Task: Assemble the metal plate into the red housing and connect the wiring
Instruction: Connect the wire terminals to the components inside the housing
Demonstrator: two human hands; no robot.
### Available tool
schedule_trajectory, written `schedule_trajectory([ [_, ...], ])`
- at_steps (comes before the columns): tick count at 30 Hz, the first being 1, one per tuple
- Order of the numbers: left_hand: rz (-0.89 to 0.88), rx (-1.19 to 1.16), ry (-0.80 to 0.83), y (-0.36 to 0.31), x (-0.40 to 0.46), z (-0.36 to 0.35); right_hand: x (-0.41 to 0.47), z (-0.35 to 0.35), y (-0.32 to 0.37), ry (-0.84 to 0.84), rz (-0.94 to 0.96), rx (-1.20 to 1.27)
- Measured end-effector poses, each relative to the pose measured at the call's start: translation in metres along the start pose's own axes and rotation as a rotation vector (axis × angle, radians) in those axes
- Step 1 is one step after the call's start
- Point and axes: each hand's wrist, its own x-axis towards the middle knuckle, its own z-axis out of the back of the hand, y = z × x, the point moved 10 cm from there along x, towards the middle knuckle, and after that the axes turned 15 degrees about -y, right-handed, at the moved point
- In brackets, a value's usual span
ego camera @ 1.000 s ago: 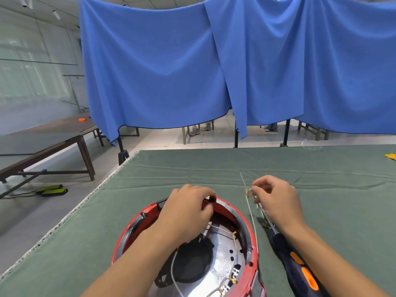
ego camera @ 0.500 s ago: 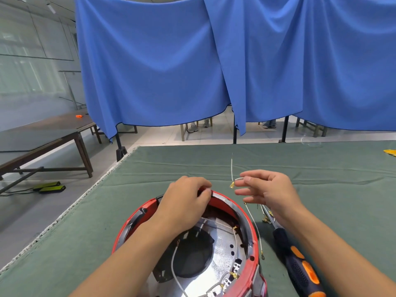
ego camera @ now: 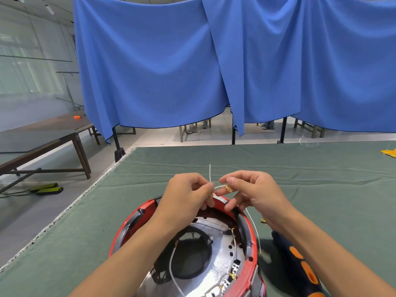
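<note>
Both hands are working just above the far rim of the round red plastic housing (ego camera: 246, 273), which is lying open side up on the green felt-covered table (ego camera: 321, 168). Inside it the shiny silver metal plate (ego camera: 216, 262) is sitting, dish-shaped, perforated with small holes and pierced by a large dark round opening left of centre.

The left hand (ego camera: 184, 196) is pinching a thin white wire (ego camera: 210, 172) between thumb and fingertips, its other fingers curled; the wire's free end is pointing straight up and away from the person, while a small brass crimp terminal (ego camera: 211, 196) is showing just below the fingertips. The right hand (ego camera: 255, 194) is holding a second brass terminal (ego camera: 228, 188) between thumb and forefinger, its long axis running roughly left to right, towards the left hand. A short curved stretch of white wire is bridging the two hands.

Another white lead (ego camera: 174, 273) is trailing across the plate's dark opening, ending in a small ring lug. Right of the housing, a dark-handled screwdriver with orange inserts (ego camera: 300, 266) is lying on the felt, its handle end nearest the person. Blue fabric curtains (ego camera: 150, 61) are hanging beyond the table.
</note>
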Motion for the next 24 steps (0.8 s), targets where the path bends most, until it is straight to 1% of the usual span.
schedule_trajectory([
  [2, 0.017, -0.013, -0.042, 0.001, 0.000, 0.004, 0.002, 0.006, -0.002, -0.080, -0.006, -0.014],
  [4, 0.031, -0.024, -0.089, 0.001, 0.001, 0.011, 0.005, 0.016, -0.002, -0.211, 0.065, -0.215],
  [5, 0.039, -0.026, -0.112, 0.002, 0.002, 0.015, 0.004, 0.017, -0.001, -0.236, 0.102, -0.338],
  [6, 0.045, -0.024, -0.137, 0.002, 0.003, 0.019, 0.003, 0.013, -0.001, -0.215, 0.121, -0.430],
  [8, 0.045, -0.006, -0.171, 0.002, 0.004, 0.023, -0.002, 0.001, -0.003, -0.129, 0.124, -0.513],
  [10, 0.051, 0.008, -0.167, 0.001, 0.002, 0.023, -0.004, -0.004, 0.001, -0.124, 0.160, -0.513],
  [13, 0.061, -0.011, -0.151, 0.001, 0.000, 0.021, -0.005, -0.005, 0.004, -0.183, 0.168, -0.461],
  [17, 0.084, -0.007, -0.175, 0.004, 0.002, 0.025, -0.009, -0.014, -0.004, -0.182, 0.167, -0.628],
  [18, 0.095, -0.002, -0.168, 0.006, 0.001, 0.024, -0.009, -0.013, -0.006, -0.194, 0.167, -0.639],
  [21, 0.128, 0.011, -0.103, 0.010, -0.002, 0.017, -0.008, -0.005, -0.009, -0.237, 0.138, -0.528],
  [24, 0.147, 0.024, -0.060, 0.012, -0.003, 0.011, -0.012, 0.002, -0.006, -0.291, 0.186, -0.466],
])
